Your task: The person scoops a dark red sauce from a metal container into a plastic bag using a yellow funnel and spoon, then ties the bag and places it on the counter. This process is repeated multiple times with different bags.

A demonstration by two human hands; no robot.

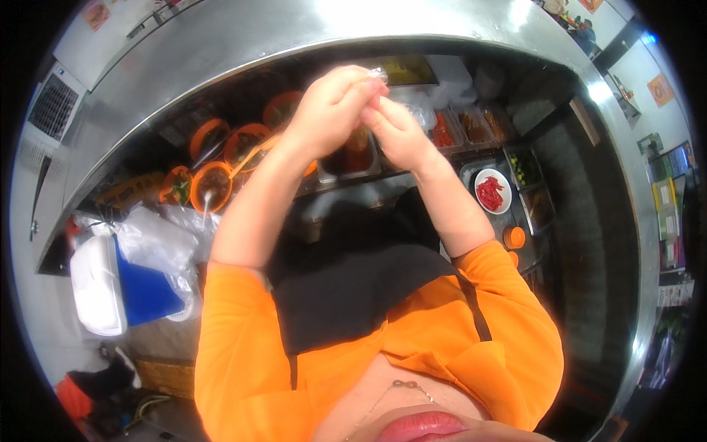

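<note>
My left hand and my right hand meet in front of me, above the food containers. The fingers of my left hand are closed around a small clear, shiny thing, perhaps plastic; most of it is hidden. My right hand's bent fingertips touch the left fingers, and whether they also grip it cannot be told. Below the hands is a metal food pan with dark red contents. Right of them stand clear tubs with red food.
Orange bowls, one holding a spoon, stand at left near a plastic bag and a blue-and-white cooler box. At right are a white bowl of red strips and an orange-lidded jar. A steel counter curves around.
</note>
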